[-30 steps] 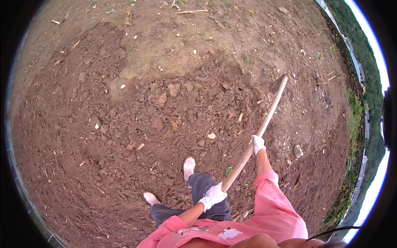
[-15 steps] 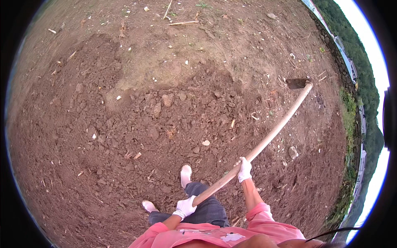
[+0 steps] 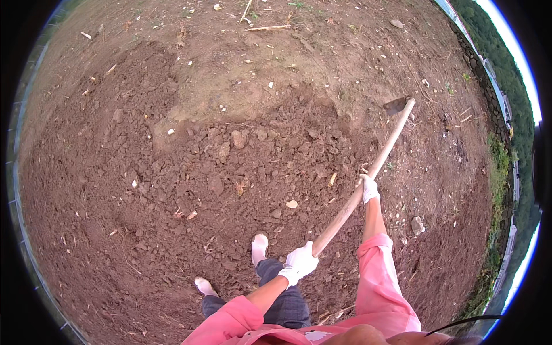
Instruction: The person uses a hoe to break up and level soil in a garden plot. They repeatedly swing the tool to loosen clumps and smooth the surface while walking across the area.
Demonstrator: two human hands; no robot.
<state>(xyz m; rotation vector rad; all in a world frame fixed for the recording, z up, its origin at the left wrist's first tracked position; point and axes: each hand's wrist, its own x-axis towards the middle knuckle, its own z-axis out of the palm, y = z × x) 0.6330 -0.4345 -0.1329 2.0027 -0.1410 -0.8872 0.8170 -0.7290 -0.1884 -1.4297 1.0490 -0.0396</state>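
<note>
A hoe [image 3: 345, 211] is held aslant over the soil at the right of the scene, its metal blade [image 3: 395, 106] placed at the far end; whether the ground is touched cannot be told. The near end of the shaft is gripped by the white-gloved left hand [image 3: 300, 263]; farther along, the shaft is grasped by the right hand [image 3: 369, 188], gloved likewise. Loose brown clods [image 3: 238, 138] are spread left of the shaft, and a pale stone [image 3: 417, 225] is seen to its right. Light-coloured shoes [image 3: 260, 247] are planted near. Far right, the field is bordered by green grass [image 3: 499, 167].
</note>
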